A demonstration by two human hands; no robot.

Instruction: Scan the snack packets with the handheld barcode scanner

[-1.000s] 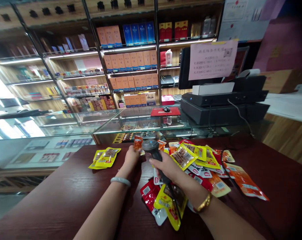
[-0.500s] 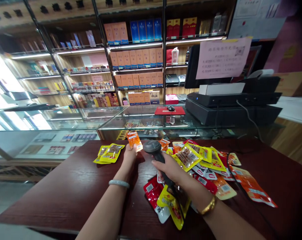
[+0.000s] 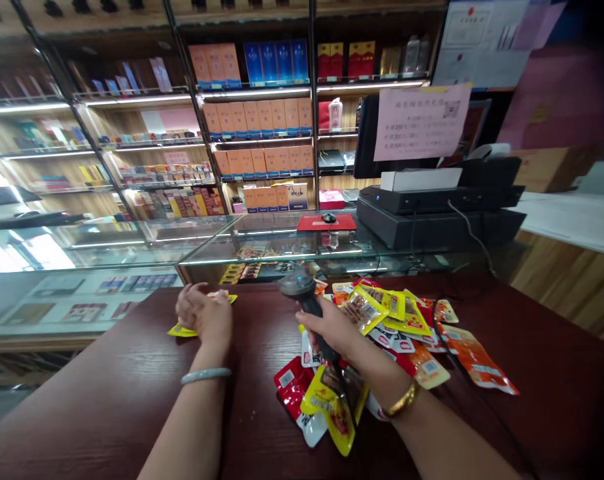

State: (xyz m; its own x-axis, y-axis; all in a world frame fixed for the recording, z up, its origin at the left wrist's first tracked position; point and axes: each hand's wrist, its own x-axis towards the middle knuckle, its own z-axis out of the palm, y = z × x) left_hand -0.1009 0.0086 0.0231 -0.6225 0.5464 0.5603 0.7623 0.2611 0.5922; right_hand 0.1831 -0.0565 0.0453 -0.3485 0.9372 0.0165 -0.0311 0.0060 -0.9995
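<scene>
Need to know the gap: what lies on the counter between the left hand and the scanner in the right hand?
Head view: only bare dark wood counter lies between the left hand, over small yellow packets, and the scanner.

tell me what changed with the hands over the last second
The left hand moved left with the orange packet to the small yellow pile; that packet is now out of sight. The right hand still grips the scanner over the big packet pile.
</scene>
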